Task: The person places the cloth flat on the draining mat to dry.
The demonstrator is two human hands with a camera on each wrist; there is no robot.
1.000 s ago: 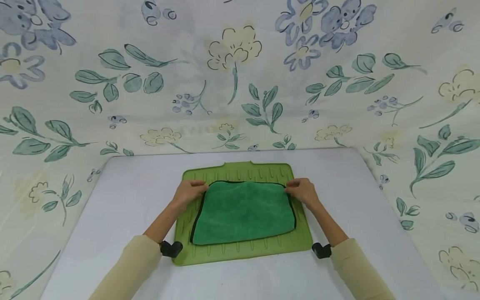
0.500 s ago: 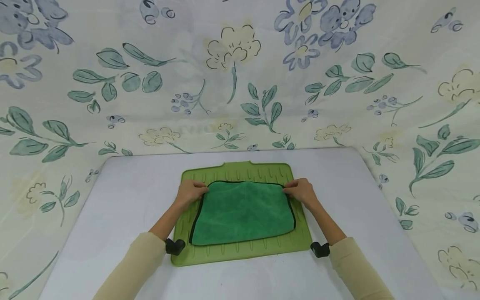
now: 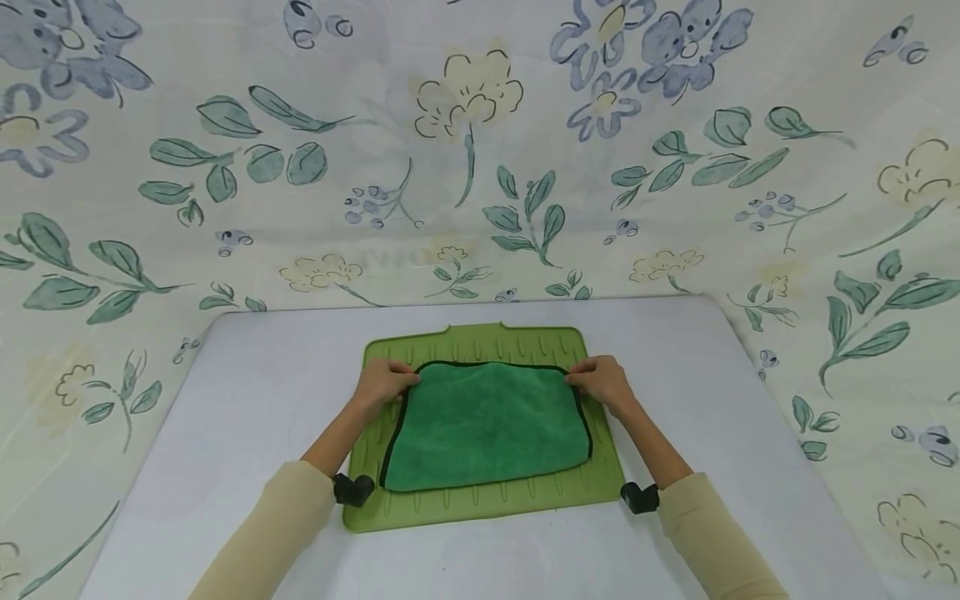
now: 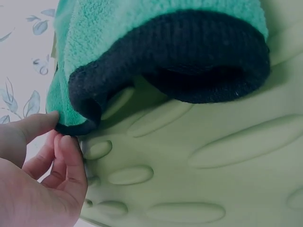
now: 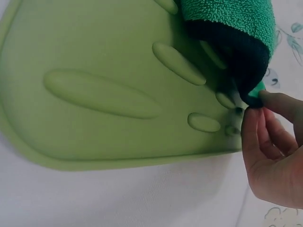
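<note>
A green terry cloth (image 3: 491,429) with a black bound edge lies folded over the ribbed green mat (image 3: 487,502). At its far left corner my left hand (image 3: 381,382) pinches the edge between thumb and fingers. My right hand (image 3: 602,383) pinches the far right corner in the same way. In the left wrist view the cloth's black edge (image 4: 180,42) curves in a loop at the fold, and the left fingertips (image 4: 68,144) hold the corner slightly raised above the mat. The right wrist view shows the right fingertips (image 5: 253,116) gripping the black trim, the mat's raised ridges beneath.
The mat lies on a white table (image 3: 285,375), with a raised tab on its far side. Behind the table hangs a floral-printed sheet (image 3: 375,125). Black wrist devices (image 3: 354,489) sit near each sleeve cuff.
My left forearm has shifted slightly inward to the right, and both hands have moved very slightly. Both keep their pinch on the cloth's far corners, and the cloth lies almost unchanged.
</note>
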